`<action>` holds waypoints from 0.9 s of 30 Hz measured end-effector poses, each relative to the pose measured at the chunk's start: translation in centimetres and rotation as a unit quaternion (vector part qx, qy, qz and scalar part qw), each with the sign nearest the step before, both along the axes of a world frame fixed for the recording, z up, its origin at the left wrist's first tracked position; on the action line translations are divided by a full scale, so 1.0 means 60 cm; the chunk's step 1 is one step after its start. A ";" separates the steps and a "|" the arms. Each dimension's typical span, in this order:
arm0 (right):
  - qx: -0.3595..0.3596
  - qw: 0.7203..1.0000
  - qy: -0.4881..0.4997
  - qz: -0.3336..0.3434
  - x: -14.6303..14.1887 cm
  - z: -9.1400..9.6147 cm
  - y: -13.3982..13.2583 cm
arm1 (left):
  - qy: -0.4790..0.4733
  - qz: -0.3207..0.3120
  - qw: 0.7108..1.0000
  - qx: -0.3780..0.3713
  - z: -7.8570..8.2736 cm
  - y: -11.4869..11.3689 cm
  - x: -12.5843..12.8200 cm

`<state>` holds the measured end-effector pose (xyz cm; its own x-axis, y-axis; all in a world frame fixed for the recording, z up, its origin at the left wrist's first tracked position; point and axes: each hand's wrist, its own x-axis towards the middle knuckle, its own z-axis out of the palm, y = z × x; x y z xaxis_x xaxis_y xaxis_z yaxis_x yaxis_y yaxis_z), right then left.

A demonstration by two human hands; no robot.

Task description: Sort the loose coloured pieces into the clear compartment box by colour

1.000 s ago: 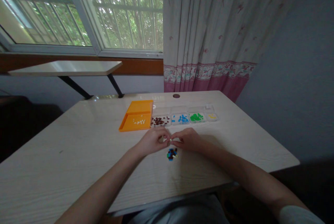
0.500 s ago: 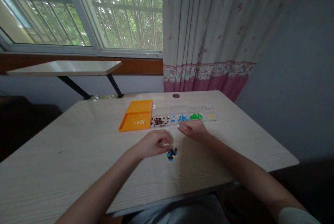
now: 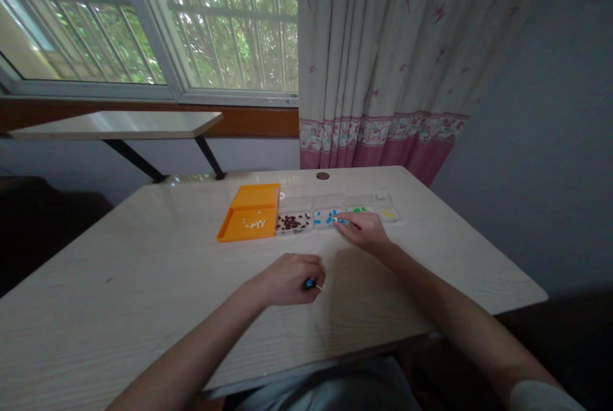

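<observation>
My left hand (image 3: 290,279) rests on the wooden table (image 3: 143,270) with its fingers curled over a small heap of coloured bricks (image 3: 313,284), touching them. My right hand (image 3: 363,228) reaches to the clear sorting tray (image 3: 335,201), fingertips pinched at the compartment of blue pieces (image 3: 325,217); what the pinch holds is too small to name. The tray also has brown pieces (image 3: 292,222), green pieces (image 3: 359,209) and yellow pieces (image 3: 389,212). An orange lid (image 3: 251,212) with a few white pieces lies left of the tray.
A round cable hole (image 3: 322,176) sits near the table's far edge. Behind stand a window (image 3: 143,22), a patterned curtain (image 3: 383,60) and a second tabletop (image 3: 115,124) on black legs. A grey wall is at the right.
My hands were together over the heap; the right hand moved away to the tray's blue compartment, and the left hand dropped onto the heap of bricks.
</observation>
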<state>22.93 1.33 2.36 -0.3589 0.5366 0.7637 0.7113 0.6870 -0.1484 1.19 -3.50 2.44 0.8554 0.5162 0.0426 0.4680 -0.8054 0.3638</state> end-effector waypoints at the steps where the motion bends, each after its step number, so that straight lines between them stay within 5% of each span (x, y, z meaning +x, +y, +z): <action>1: 0.002 1.000 0.000 -0.001 0.000 0.001 0.000 | 0.000 0.000 1.000 0.002 -0.001 -0.001 0.000; 12: -0.010 1.000 -0.005 -0.004 0.006 -0.003 0.006 | -0.063 0.000 0.998 -0.017 0.010 -0.005 0.003; 18: -0.119 0.992 -0.035 -0.031 0.003 -0.005 0.019 | -0.086 0.015 0.996 -0.026 0.009 0.004 -0.005; 27: -0.232 0.960 -0.143 0.063 -0.146 0.023 0.097 | -0.118 0.035 0.992 -0.032 -0.001 0.016 -0.018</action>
